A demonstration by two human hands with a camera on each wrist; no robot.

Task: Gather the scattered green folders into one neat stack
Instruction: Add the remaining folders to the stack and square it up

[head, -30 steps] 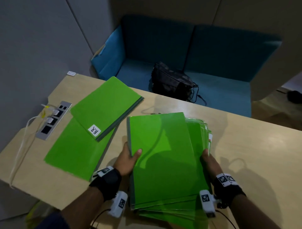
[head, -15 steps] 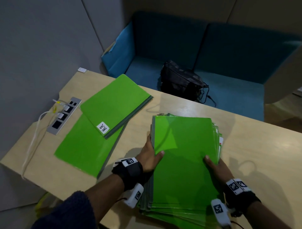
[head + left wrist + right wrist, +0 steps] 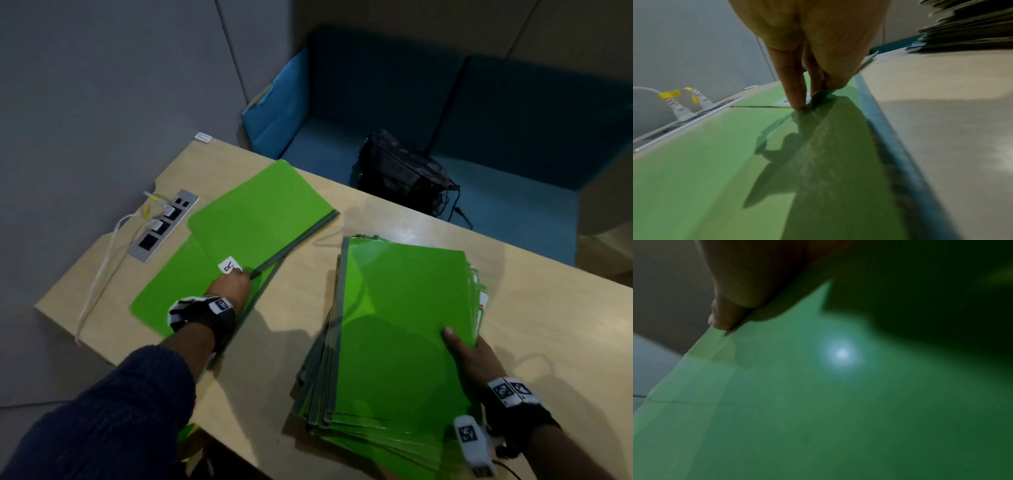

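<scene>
The left grip (image 3: 227, 286) pinches the diagonal labelled folder (image 3: 260, 219); right grip (image 3: 476, 359) clasps the stack (image 3: 400, 325), lying lengthwise away.

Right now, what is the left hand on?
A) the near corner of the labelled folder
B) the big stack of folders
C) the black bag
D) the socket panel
A: fingers of the left hand pinch the labelled folder at its corner by the white label; the right hand holds the stack.
</scene>
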